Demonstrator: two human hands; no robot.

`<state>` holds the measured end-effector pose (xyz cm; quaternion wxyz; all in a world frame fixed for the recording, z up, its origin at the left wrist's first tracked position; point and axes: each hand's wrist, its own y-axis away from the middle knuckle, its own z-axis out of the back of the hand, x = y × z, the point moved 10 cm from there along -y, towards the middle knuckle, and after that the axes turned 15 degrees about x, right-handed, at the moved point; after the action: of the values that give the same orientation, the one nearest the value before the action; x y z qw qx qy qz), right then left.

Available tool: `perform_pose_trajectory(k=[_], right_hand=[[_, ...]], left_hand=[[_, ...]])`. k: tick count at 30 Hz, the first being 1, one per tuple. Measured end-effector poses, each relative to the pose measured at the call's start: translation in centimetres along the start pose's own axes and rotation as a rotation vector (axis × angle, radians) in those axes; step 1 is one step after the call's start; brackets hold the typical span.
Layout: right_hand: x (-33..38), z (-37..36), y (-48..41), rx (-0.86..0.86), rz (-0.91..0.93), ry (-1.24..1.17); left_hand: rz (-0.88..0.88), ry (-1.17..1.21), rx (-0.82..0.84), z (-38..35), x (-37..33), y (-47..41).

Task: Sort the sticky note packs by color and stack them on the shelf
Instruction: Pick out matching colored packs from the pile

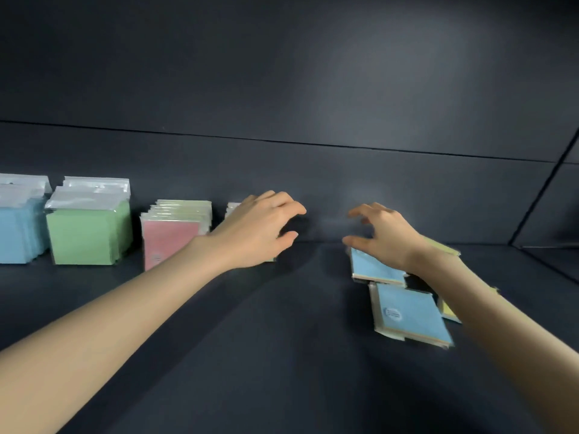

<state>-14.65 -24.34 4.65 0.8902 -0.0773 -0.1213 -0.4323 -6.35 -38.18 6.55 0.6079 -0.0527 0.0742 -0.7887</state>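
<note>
Upright rows of sticky note packs stand along the dark shelf (250, 355): a blue row (18, 233) at far left, a green row (86, 233), then a pink-fronted row (172, 239). Another row (232, 208) is mostly hidden behind my left hand (260, 228), which hovers with loosely spread fingers and holds nothing. My right hand (383, 234) hangs just above a loose heap of packs, fingers relaxed and empty. In the heap lie a blue pack (374, 266), a larger-looking blue pack (410, 313) nearer me, and yellow packs (445, 247), partly under my wrist.
The shelf's back wall (313, 189) rises right behind the rows. A side panel (551, 208) closes the shelf at the right. Bare shelf surface lies between the two hands and in front of the rows.
</note>
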Motion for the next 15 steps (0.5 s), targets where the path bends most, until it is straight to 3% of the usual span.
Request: perform_pose_trajectory(k=[6,15], right_hand=[[-6.1,0.0,2.6,0.114,-0.028,-0.078],[-8.9,-2.3,2.5,0.29,0.07,-0.144]], left_hand=[[0.011,0.12,0.081,-2.9,-4.5,-2.9],[0.239,0.441,0.281,-7.8,-7.4,-5.2]])
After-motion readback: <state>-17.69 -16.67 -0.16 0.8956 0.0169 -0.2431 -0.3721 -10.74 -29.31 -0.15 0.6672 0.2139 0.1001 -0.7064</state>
